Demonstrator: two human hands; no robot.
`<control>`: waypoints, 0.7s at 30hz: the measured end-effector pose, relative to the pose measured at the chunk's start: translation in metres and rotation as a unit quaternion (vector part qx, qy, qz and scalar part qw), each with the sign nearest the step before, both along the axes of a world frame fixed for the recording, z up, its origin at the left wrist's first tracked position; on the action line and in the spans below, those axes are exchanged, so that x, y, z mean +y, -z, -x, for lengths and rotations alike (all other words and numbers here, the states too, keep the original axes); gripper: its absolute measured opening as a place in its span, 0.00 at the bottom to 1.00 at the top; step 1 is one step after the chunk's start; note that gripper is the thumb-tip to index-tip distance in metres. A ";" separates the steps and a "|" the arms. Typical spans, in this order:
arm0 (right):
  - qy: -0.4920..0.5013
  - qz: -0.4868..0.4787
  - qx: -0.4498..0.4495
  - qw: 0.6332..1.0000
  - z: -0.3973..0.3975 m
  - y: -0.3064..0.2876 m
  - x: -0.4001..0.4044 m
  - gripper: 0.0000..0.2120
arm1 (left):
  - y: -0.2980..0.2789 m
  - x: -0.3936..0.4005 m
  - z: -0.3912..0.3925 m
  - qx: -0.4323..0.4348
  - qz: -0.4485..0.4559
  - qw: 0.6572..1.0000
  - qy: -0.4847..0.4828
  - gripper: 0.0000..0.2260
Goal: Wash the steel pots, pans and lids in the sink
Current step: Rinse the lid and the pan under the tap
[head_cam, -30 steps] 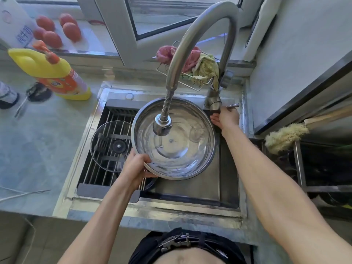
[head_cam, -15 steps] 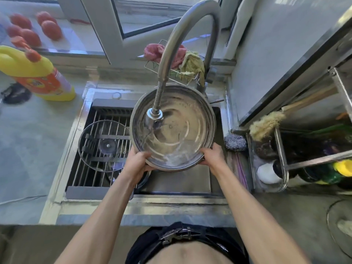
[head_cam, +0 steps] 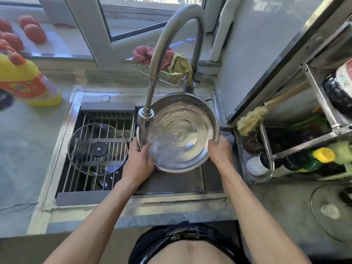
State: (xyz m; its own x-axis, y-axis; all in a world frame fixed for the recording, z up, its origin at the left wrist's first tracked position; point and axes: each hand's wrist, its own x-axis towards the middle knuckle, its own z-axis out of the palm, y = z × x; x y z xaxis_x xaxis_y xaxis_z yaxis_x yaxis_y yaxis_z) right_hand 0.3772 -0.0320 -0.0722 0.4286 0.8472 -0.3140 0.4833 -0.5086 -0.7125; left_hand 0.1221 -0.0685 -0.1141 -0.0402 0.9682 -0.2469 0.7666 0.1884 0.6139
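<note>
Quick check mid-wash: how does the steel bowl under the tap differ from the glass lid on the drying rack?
The steel bowl is opaque metal; the glass lid is see-through, with the rack bars visible beneath it. The bowl is tilted and held by the left hand and right hand; the lid lies flat, untouched. Water from the faucet head runs into the bowl, not onto the lid. Both are round.

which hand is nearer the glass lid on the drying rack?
Left. The left hand grips the steel pan's left rim, just right of the glass lid. The right hand holds the pan's far rim, a pan's width farther away.
</note>
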 end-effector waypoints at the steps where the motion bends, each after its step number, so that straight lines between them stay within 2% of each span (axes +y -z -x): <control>1: -0.007 0.002 -0.004 1.000 -0.004 -0.002 -0.002 0.09 | 0.002 0.001 -0.002 0.009 0.008 1.000 0.016 0.22; 5: -0.058 0.004 -0.023 0.998 -0.006 -0.011 -0.006 0.05 | 0.010 0.004 -0.006 0.069 -0.009 0.992 0.108 0.22; 7: -0.071 0.009 -0.028 0.997 -0.006 -0.013 -0.008 0.04 | 0.009 0.002 -0.010 0.084 0.016 0.983 0.162 0.22; 9: -0.071 0.011 -0.021 0.997 -0.008 -0.013 -0.009 0.07 | 0.011 -0.005 -0.015 0.101 0.057 0.969 0.218 0.29; 12: -0.063 0.015 -0.011 0.998 -0.015 -0.012 -0.010 0.10 | 0.018 -0.014 -0.012 0.096 0.045 0.956 0.275 0.37; 14: -0.061 0.019 -0.010 0.998 -0.018 -0.014 -0.010 0.10 | 0.020 -0.016 -0.009 0.074 0.012 0.955 0.286 0.32; 17: -0.062 0.019 -0.004 0.998 -0.021 -0.015 -0.006 0.11 | 0.011 -0.019 -0.011 -0.010 -0.067 0.973 0.221 0.24; 19: -0.064 0.020 -0.006 0.998 -0.019 -0.018 -0.004 0.16 | -0.006 -0.010 -0.011 -0.129 -0.089 0.985 0.069 0.16; 21: -0.070 0.019 -0.020 0.997 -0.018 -0.018 -0.002 0.17 | -0.026 0.007 -0.005 -0.196 -0.118 0.970 -0.085 0.08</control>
